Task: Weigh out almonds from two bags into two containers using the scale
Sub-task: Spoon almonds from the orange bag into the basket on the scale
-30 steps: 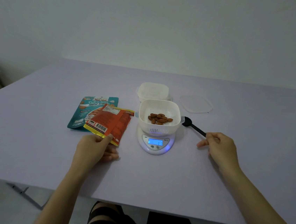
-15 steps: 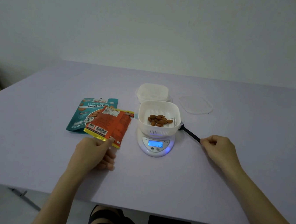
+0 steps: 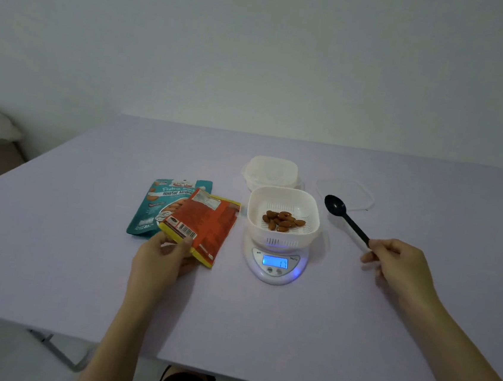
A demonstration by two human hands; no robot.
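The left hand (image 3: 162, 258) pinches the orange bag (image 3: 206, 226) by its near end, just left of the scale (image 3: 276, 269); the right hand (image 3: 400, 265) grips the spoon (image 3: 346, 220), its bowl slanting toward the container (image 3: 284, 193)

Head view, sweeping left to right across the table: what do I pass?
teal almond bag → orange almond bag → white container on the scale → black spoon → right hand gripping the spoon's handle

The teal bag (image 3: 156, 208) reads "Roasted Almon", partly covered.
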